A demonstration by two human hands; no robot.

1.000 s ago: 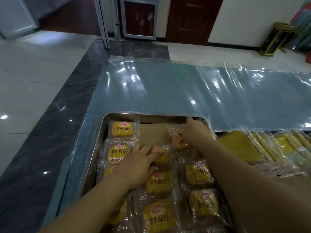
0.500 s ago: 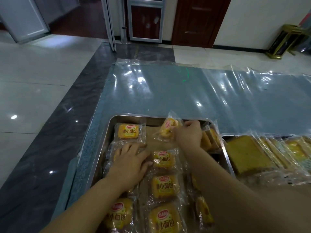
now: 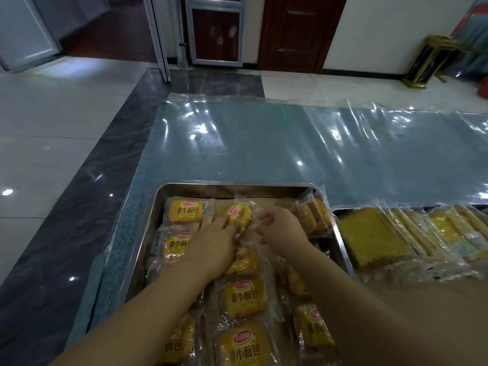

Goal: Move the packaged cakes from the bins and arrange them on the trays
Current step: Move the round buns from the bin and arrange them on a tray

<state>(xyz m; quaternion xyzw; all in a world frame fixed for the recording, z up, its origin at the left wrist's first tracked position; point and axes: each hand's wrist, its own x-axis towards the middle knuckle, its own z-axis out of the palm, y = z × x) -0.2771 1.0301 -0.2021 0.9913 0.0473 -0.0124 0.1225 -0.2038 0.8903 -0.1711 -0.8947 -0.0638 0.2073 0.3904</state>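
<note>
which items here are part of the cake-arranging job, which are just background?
In the job:
left hand
right hand
held cake pack
metal tray
second tray's cakes

Background:
plastic-covered table
doors
gold stand

table | plastic-sheeted, blue-grey | steel tray near-left | second tray just right

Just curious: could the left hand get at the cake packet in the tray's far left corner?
Probably yes. The left hand lies right beside that packet, which is on top and uncovered in the tray.
</note>
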